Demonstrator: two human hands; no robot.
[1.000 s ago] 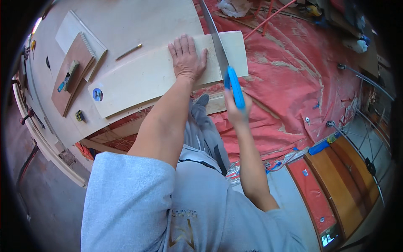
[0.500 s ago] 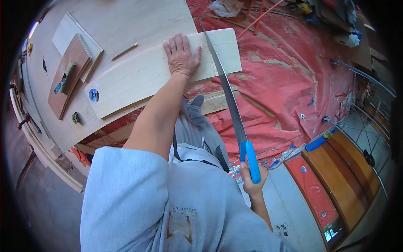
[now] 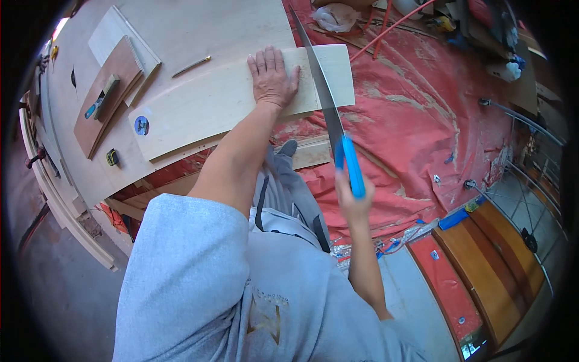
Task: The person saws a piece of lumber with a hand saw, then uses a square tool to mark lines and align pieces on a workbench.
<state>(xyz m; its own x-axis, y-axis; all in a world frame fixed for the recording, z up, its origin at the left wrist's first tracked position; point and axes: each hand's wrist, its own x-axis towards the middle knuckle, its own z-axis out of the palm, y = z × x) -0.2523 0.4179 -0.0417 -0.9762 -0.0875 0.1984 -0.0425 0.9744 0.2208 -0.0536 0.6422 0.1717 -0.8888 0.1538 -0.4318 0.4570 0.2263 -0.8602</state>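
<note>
A pale wooden board (image 3: 208, 114) lies across the edge of a large plywood sheet, its right end jutting out past it. My left hand (image 3: 272, 81) presses flat on the board, fingers spread, just left of the saw. In my right hand (image 3: 354, 198) is the blue handle of a handsaw (image 3: 324, 84), whose long blade crosses the board near its right end. The blade points away from me. Where its teeth meet the wood is too fine to make out.
On the plywood sheet (image 3: 241, 24) lie a pen-like stick (image 3: 190, 67), a hand plane (image 3: 102, 96) on brown boards (image 3: 84, 130), and a tape measure (image 3: 112, 157). Wrinkled red sheeting (image 3: 416, 163) covers the floor to the right. Wooden panels (image 3: 476, 259) lie at lower right.
My right hand has pushed the saw forward, away from me, so its handle is now closer to the board. My left hand stays on the board; the view has shifted slightly.
</note>
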